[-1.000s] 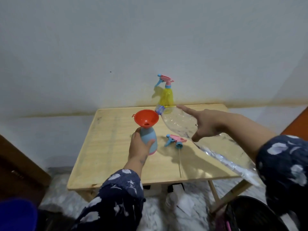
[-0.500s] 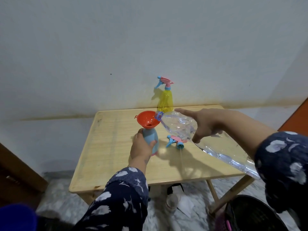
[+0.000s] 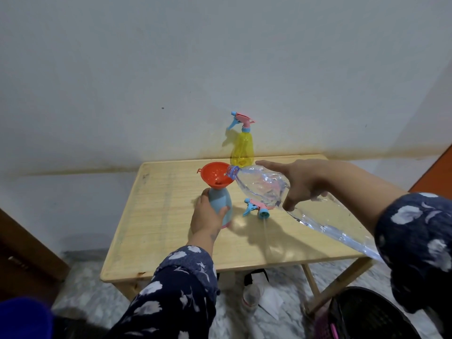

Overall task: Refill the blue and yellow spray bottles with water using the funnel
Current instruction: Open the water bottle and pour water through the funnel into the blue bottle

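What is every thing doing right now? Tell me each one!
Blue spray bottle: upright, top off, held by the left hand.
Funnel: sitting in the blue bottle's neck.
Clear water bottle: uncapped, tipped, mouth over the funnel, held by the right hand.
Loose spray top: lying on the table.
Yellow spray bottle: upright, top on.

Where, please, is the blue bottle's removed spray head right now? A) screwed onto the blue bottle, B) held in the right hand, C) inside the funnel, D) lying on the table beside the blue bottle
D: the spray head lies on the table just right of the blue bottle, whose neck holds the funnel instead.
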Demonstrator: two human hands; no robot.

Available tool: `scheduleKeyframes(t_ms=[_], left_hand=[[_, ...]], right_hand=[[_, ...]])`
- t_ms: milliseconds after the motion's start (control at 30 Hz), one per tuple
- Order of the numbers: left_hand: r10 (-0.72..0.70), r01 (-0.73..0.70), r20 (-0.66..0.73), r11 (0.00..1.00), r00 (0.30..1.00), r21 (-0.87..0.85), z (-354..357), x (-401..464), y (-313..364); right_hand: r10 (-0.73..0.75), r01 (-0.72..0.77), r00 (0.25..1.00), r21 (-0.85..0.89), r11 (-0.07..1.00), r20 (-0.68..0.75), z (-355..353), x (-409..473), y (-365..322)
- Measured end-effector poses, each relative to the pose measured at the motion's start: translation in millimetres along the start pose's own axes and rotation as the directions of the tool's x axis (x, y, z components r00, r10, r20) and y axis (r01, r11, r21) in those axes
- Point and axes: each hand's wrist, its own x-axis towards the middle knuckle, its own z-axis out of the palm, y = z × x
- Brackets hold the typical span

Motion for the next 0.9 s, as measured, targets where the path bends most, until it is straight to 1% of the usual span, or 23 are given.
scheduleKeyframes(t_ms=[233, 633, 900], left_hand=[[0.002, -0.002, 0.001, 1.0, 1.0, 0.008, 0, 0, 0], [-0.007, 0.007, 0.008, 1.0, 1.0, 0.001, 0, -1, 1], [-0.01, 0.01, 0.01, 1.0, 1.0, 0.011, 0, -2, 2]], right_hand=[[0.013, -0.013, 1.0, 0.012, 1.0, 0.005, -4, -4, -1], [0.016, -0.018, 1.0, 0.094, 0.995, 0.024, -11, -7, 2], [0.025, -0.03, 0.999, 0.096, 0.995, 0.047, -13, -7, 2]])
